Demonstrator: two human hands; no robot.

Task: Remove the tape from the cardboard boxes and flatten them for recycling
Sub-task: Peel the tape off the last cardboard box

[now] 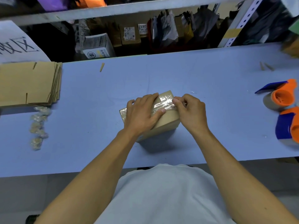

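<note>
A small brown cardboard box (168,121) stands in the middle of the blue table (210,75). Clear tape (164,103) runs across its top and looks wrinkled and partly lifted. My left hand (142,113) lies flat on the box top with straight fingers and presses it down. My right hand (190,110) is at the box's right edge, and its curled fingertips pinch the end of the tape. Most of the box top is hidden under my hands.
A stack of flattened cardboard boxes (29,83) lies at the left. Below it sit several balls of crumpled tape (38,126). Two orange and blue tape dispensers (281,96) lie at the right edge. Small cardboard scraps (102,67) lie near the far edge. Shelves stand behind.
</note>
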